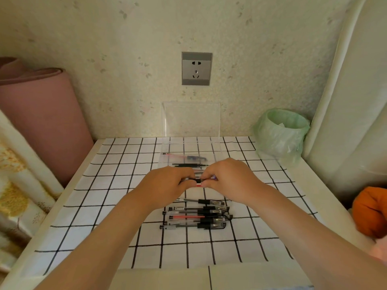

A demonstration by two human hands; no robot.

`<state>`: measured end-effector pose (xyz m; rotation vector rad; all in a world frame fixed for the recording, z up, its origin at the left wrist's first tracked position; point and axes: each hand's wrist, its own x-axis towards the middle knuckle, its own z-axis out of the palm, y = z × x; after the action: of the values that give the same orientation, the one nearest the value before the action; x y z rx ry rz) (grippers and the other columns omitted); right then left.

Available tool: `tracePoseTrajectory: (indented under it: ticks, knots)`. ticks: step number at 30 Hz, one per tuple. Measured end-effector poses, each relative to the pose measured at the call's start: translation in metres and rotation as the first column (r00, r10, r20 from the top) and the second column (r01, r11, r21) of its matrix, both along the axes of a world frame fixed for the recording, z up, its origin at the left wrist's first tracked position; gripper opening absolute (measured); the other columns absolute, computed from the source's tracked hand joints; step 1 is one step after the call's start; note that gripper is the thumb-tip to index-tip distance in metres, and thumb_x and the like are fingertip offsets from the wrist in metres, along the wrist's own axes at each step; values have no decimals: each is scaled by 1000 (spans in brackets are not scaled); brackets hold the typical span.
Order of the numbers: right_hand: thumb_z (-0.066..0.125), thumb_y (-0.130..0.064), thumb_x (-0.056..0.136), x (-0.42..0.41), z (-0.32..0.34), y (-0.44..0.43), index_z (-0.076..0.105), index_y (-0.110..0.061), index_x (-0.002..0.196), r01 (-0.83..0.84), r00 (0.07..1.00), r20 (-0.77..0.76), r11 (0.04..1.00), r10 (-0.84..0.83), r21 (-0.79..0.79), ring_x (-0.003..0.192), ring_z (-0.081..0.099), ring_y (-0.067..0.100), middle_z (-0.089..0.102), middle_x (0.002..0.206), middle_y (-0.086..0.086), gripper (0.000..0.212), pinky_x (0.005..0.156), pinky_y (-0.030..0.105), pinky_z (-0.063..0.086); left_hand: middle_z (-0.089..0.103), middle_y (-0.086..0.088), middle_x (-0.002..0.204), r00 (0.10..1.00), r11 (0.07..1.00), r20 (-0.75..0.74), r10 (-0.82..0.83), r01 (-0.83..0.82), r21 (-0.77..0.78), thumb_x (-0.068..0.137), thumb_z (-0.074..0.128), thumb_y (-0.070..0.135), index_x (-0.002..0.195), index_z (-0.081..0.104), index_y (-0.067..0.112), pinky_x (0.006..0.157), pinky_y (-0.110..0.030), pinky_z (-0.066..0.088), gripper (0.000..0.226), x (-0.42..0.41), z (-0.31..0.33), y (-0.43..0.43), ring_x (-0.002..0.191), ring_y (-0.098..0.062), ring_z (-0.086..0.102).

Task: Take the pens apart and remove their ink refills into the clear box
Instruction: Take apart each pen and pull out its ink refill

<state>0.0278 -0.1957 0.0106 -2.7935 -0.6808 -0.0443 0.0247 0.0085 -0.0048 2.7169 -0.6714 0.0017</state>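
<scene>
Pen (196, 181) is held level just above the cloth (104, 206), in front of the box (190, 120). Left hand (167, 185) pinches one half and right hand (230, 181) the other, fingers curled, prob. to twist opp. ways & unscrew the barrel. The box sits close behind so refills (189, 164) drop straight in; a few lie in it. Spare pens (199, 214) are piled under the wrists, w/in easy reach. The hands hide most of the held pen, so I can't tell if it's parted yet.

Wall socket (196, 68); green-lined bin (281, 133); pink roll (39, 114); orange item (369, 211), possibly cloth.
</scene>
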Motion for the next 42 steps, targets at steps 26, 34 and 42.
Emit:
tracePoseTrajectory:
  ticks: [26,34,42]
  knots:
    - [66,-43,87,2,-7,-2,70,-34,92,9,997,69,995,-16,102,73,52,2,68,89,-16,11,61,21,37,60,9,69,999,999,-39,1,-3,-45,98,45,44,93,57,37,57,-23,41,15,5,3,8,62,-6,55]
    - [54,-36,96,11,-3,-24,72,-32,105,128,988,91,992,-127,-6,90,61,10,68,104,-12,20,68,25,41,60,12,73,979,975,-24,204,-201,94,96,45,54,88,57,37,59,-25,41,22,12,14,47,69,-4,56]
    - [56,-38,95,10,-6,-19,73,-33,102,133,990,39,991,-134,12,92,62,11,68,101,-13,19,70,26,44,61,12,79,928,937,135,348,-350,-10,92,56,48,103,61,38,57,-24,40,16,10,15,48,71,-7,57]
